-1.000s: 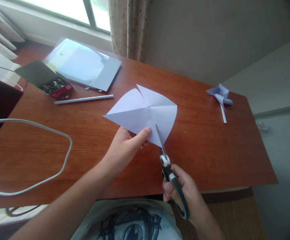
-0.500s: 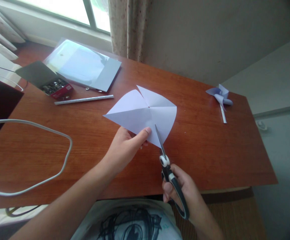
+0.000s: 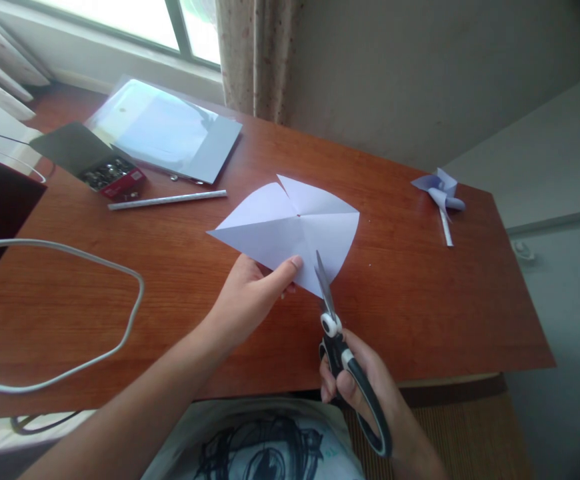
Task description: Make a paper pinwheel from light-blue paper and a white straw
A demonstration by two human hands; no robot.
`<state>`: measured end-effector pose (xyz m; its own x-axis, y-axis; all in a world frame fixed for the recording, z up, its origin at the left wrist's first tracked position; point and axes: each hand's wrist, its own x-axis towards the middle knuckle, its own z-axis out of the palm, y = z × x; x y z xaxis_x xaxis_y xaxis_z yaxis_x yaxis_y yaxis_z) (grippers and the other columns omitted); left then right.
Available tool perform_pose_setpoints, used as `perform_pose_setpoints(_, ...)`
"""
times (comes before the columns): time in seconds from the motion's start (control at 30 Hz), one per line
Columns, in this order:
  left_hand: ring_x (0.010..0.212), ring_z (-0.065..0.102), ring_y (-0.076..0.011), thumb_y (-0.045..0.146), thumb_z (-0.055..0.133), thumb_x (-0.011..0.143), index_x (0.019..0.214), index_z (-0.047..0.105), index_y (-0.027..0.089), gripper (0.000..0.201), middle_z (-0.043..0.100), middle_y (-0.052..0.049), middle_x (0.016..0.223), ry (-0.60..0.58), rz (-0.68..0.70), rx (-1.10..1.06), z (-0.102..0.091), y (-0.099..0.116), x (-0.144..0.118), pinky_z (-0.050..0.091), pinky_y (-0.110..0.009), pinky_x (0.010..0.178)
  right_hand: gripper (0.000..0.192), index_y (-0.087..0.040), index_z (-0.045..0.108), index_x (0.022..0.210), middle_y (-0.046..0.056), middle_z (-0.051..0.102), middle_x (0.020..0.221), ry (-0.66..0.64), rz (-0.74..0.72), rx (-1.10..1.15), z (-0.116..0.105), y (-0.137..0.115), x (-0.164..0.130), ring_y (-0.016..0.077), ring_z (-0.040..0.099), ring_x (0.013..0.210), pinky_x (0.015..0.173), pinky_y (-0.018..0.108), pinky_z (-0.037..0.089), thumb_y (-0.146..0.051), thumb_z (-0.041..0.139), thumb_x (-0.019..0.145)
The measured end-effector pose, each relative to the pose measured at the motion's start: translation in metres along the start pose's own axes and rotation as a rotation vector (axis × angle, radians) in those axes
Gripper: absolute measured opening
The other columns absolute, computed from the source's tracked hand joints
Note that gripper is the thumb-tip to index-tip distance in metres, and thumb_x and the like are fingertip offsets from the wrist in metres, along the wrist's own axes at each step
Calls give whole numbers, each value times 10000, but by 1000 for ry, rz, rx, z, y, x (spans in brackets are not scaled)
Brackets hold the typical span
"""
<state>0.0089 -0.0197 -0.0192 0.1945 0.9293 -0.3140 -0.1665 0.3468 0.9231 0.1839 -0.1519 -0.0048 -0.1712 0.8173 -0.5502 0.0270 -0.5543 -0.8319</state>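
Nearby on our counter (image 3: 450, 307), a straw (image 3: 167, 199), an open box (image 3: 120, 181) and a pinwheel (image 3: 440, 193) lie apart from the paper (image 3: 260, 227), held over the middle; a cable (image 3: 137, 300) loops at left. Our left grip (image 3: 260, 283) is pinched on the paper's near edge, thumb on top, forearm slanting from lower left; our right grip (image 3: 363, 373) is closed around the scissors (image 3: 340, 347), blades pointing away. The left fingers are mostly hidden underneath, and whether paper sits between the blades is unclear.
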Motion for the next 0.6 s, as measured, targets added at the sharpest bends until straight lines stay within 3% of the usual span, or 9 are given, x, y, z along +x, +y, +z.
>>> perform_pose_setpoints(0.6,577,542,-120,325,710,844,744,637,156,210,639,11,633,-111,19,53,1,5,-2,426,-222,554,569,-205,508,1010,-31,537,728,25,5,90,1,-5,6,130,512,639,619,270,409,-718,677,832)
